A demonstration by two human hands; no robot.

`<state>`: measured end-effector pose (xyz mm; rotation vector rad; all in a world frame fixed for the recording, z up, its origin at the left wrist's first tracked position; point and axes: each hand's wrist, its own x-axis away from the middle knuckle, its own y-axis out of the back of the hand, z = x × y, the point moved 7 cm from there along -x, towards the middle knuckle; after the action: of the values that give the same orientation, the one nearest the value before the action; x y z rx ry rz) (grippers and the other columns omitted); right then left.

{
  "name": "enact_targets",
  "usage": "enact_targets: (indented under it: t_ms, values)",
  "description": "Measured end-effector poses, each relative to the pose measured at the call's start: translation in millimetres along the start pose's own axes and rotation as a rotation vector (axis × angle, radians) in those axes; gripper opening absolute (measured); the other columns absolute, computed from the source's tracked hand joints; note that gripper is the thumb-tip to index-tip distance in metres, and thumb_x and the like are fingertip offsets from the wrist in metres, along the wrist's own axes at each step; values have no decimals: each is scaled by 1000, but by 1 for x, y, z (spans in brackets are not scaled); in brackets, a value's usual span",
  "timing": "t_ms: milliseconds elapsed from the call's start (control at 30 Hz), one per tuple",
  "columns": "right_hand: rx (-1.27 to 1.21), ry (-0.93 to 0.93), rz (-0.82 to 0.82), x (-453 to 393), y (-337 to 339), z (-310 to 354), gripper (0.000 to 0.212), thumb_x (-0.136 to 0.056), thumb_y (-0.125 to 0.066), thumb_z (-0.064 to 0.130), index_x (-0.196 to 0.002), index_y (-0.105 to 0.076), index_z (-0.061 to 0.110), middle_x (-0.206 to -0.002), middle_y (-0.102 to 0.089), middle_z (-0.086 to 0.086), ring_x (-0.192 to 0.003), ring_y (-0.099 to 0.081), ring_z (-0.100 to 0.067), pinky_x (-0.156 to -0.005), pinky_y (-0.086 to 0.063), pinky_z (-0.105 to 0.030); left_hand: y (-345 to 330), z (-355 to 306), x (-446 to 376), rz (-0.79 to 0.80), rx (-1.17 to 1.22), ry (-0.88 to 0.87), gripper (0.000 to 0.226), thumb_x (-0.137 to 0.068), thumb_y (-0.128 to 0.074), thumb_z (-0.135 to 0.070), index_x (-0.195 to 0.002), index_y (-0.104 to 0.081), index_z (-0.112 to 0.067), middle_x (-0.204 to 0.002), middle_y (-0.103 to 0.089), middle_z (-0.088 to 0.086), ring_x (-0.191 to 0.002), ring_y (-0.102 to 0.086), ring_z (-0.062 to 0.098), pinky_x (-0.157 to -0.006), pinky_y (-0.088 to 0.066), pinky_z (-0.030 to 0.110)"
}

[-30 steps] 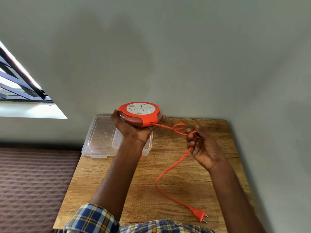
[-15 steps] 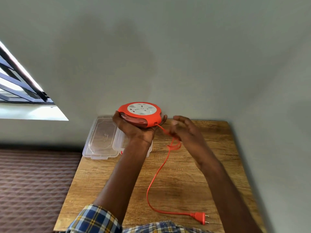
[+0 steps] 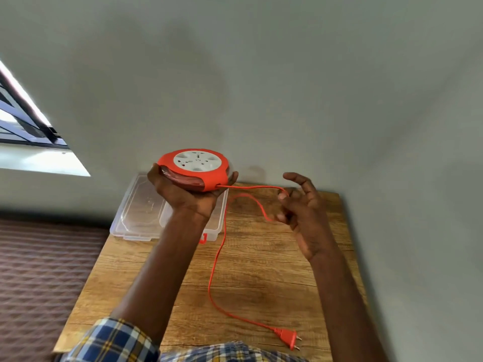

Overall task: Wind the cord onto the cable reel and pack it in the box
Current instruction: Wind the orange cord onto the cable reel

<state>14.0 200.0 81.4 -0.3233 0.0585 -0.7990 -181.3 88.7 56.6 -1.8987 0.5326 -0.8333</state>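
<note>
Two hands: both raised over a wooden table (image 3: 261, 262), one arm in a rolled blue, white and yellow plaid sleeve (image 3: 112, 340).
Plug: the orange two-pin plug (image 3: 286, 338) lies flat on the table at its near edge, pins pointing right and toward the person.
Cord: the orange cord (image 3: 213, 273) runs from the plug up the middle of the table, bends right into a loop at the right hand, then stretches left in the air to the side of the reel.
Right hand: the right hand (image 3: 304, 212) is above the far right part of the table; thumb and one finger pinch the cord at the loop, the other fingers (image 3: 295, 177) are spread and half curled.
Left hand: the left hand (image 3: 188, 194) cups the cable reel from below, fingers curled up round its rim.
Cable reel: the round orange cable reel (image 3: 198, 171) with a white socket face is held off the table, above the box, face tilted toward the camera.
Box: the clear plastic box (image 3: 217, 223) stands open at the far left corner, partly hidden by the left arm, a small orange clasp on its near side.
Lid: the clear lid (image 3: 136, 210) lies just left of the box, overhanging the table edge.
Behind: a grey wall (image 3: 261, 87), with a window (image 3: 23, 126) at the left.
</note>
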Motion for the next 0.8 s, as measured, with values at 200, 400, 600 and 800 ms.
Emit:
enact_targets:
  t_ms: [200, 400, 600, 800]
  values:
    - [1172, 262, 19, -18, 21, 20, 26, -91, -71, 19, -112, -68, 33, -107, -53, 14, -101, -59, -4, -83, -46, -24, -8, 5, 3, 82, -101, 37, 86, -90, -36, -78, -148, -58, -18, -143, -64, 24, -129, -59, 55, -96, -41, 85]
    - [995, 322, 133, -19, -5, 39, 45, -90, -62, 2, -120, -65, 36, -130, -58, 13, -130, -49, -5, -106, -40, -27, -16, 10, 2, 225, -268, 164, 87, -91, -41, -76, -151, -55, -15, -153, -56, 24, -141, -51, 49, -111, -30, 80]
    - [1240, 586, 323, -20, -65, 58, 63, -91, -55, -3, -135, -58, 42, -145, -50, 6, -129, -45, -16, -99, -45, -32, -26, 13, 7, 275, -440, 313, 79, -98, -47, -70, -149, -58, -11, -149, -60, 21, -139, -54, 43, -120, -37, 60]
    - [1482, 606, 503, -25, -81, 46, 64, -92, -70, 12, -142, -53, 48, -155, -42, 0, -127, -44, -23, -98, -50, -40, -19, 15, 18, 269, -557, 475, 80, -96, -49, -73, -147, -61, -12, -142, -63, 21, -123, -62, 41, -105, -51, 55]
